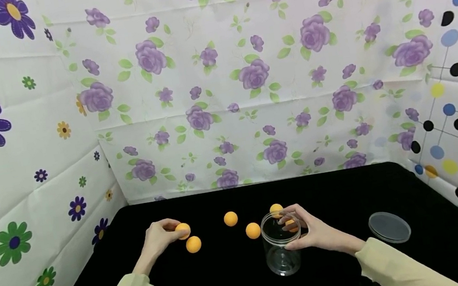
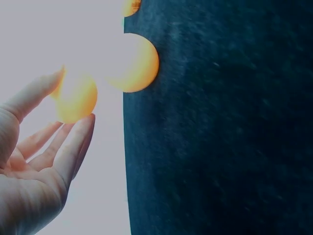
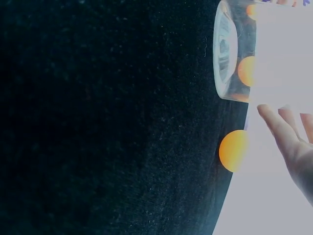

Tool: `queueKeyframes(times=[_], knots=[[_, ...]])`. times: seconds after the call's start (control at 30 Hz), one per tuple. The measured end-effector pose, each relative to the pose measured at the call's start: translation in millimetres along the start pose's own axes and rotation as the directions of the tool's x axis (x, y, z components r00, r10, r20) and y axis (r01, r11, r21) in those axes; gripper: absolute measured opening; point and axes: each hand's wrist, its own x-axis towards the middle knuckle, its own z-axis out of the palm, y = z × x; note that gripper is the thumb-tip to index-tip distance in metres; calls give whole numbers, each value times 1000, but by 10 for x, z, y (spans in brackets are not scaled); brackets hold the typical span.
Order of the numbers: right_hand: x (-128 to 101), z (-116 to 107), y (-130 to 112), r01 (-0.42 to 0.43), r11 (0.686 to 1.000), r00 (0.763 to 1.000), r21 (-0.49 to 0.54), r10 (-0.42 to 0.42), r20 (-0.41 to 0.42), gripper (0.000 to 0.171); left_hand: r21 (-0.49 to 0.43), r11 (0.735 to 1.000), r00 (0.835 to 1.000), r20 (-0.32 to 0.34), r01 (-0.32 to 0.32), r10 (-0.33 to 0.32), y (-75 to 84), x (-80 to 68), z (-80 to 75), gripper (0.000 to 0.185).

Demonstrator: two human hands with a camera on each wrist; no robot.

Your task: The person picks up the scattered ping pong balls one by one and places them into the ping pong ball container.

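- One orange ball [image 1: 182, 230] is being pinched by the left hand [image 1: 160, 239] fingers, just above the black surface [image 1: 392, 194]
- Clear jar [image 1: 282, 252] rim is being gripped and steadied upright by the right hand [image 1: 310, 231], a second ball [image 1: 290, 225] seemingly being held at its mouth

Clear lid [image 1: 389, 226] (flat, on black tabletop [image 1: 339, 186])

We see both forearms reaching forward in pale yellow-green sleeves. Left hand [image 1: 160, 239] out to left, wrist bent, fingertips [image 2: 83, 128] and thumb pinching. Right hand [image 1: 308, 231] nearer middle, palm turned inward, fingers curled loosely, thumb low; what it grips we cannot tell.
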Motion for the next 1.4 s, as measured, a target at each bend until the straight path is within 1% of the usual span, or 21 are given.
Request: queueKeyframes(times=[0.13,0.37,0.67,0.8,1.07,1.4], knots=[[2,2,2,-6,1000,1000,-9,6,-6,63,-5,1000,1000,2,-21,21,59,16,12,38],[9,8,13,5,1000,1000,-10,-5,-12,63,-41,999,1000,-3,-19,19,161,53,55,39],[23,4,20,16,999,1000,-31,-16,-1,61,-88,995,999,7,-36,36,247,82,119,39],[37,7,8,18,999,1000,-43,-18,5,61,-100,994,999,-5,-38,37,280,97,151,38],[52,3,6,5,997,1000,-75,-6,-4,60,-89,995,999,-33,-39,36,352,112,241,38],[28,2,25,-12,999,1000,-49,11,-8,62,-125,991,998,-21,-56,54,438,108,336,35]])
